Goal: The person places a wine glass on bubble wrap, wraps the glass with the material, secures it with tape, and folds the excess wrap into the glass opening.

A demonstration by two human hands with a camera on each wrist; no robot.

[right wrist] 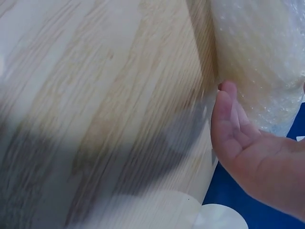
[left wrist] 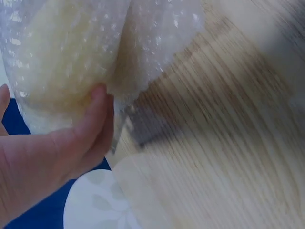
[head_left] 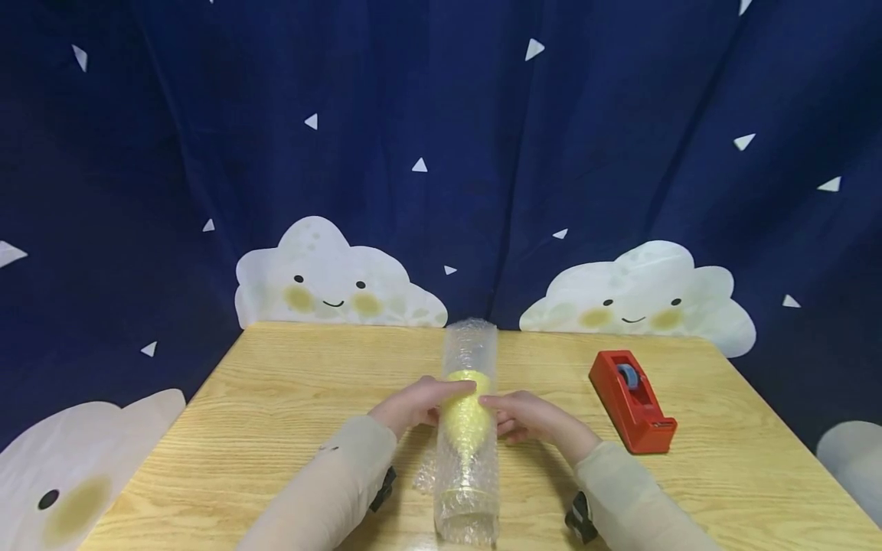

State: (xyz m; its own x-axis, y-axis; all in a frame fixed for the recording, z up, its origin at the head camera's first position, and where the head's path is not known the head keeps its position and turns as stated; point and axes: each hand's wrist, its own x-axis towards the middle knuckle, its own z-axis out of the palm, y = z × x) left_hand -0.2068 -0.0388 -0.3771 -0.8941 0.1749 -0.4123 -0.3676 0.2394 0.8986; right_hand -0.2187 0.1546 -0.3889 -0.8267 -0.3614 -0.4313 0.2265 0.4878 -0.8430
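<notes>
Nearby sits a red tape dispenser [head_left: 634, 405], right of the bubble-wrap roll [head_left: 467, 471] that left grip [head_left: 416, 401] and right grip [head_left: 532, 415] clasp.

Bright yellow on the object [head_left: 465, 428] inside the clear, bubble-dotted wrap [head_left: 467, 509], and light brown with streaky grain on the table [head_left: 310, 383]. Cream on the 2 sleeves [head_left: 324, 490], red on the tape dispenser [head_left: 623, 421] at right. Deep navy on the far curtain [head_left: 413, 92], with scattered white triangles [head_left: 534, 49] and yellow-cheeked white clouds [head_left: 331, 260].
</notes>
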